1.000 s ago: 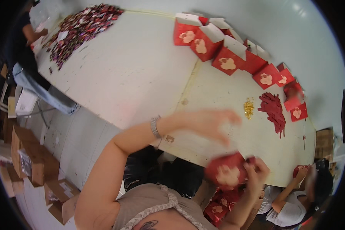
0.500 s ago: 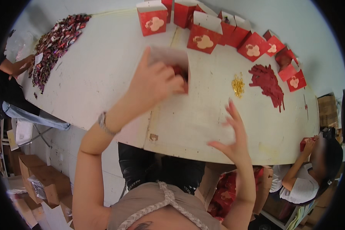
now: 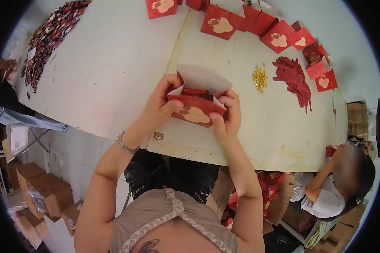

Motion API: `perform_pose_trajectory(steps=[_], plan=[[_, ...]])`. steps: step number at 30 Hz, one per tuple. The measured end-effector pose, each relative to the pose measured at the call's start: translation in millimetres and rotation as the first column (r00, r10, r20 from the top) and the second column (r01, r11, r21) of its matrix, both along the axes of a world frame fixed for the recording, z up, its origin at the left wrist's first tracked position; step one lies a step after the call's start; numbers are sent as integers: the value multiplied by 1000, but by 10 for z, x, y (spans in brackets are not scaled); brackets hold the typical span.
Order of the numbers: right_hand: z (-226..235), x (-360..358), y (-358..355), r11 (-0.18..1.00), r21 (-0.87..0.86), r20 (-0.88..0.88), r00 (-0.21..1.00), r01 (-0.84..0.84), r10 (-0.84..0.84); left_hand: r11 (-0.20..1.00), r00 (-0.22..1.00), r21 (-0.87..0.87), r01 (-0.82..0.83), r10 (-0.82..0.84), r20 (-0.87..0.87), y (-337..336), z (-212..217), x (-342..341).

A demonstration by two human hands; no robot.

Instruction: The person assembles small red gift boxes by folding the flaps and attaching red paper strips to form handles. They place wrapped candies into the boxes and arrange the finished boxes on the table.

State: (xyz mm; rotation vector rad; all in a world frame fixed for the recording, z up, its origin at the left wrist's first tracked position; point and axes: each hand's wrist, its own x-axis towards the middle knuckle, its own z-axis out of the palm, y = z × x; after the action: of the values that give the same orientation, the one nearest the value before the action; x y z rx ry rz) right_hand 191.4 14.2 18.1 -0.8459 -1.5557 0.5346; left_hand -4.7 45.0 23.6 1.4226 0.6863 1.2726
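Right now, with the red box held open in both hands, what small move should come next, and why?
Probably fold the white lid flap down to close the red gift box. The left hand and right hand grip its two ends above the table, the flap stands raised, and the side tabs already point inward. Finished boxes sit along the far edge.

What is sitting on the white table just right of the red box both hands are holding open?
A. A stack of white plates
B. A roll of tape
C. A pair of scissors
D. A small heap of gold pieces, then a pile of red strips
D: right of the red box on the table lies a gold heap, with red strips beyond it.
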Motion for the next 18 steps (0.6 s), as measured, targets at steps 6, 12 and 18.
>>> perform_pose_trajectory(steps=[6, 12, 18], plan=[[123, -132, -48, 960, -125, -57, 964, 252, -261, 919, 933, -164, -359, 355, -53, -110, 189, 339], [196, -191, 32, 932, -360, -312, 936, 40, -161, 922, 949, -250, -297, 315, 34, -47, 317, 453], [264, -103, 39, 913, -398, -383, 921, -89, -78, 988, 995, -150, -48, 60, 81, -16, 216, 298]])
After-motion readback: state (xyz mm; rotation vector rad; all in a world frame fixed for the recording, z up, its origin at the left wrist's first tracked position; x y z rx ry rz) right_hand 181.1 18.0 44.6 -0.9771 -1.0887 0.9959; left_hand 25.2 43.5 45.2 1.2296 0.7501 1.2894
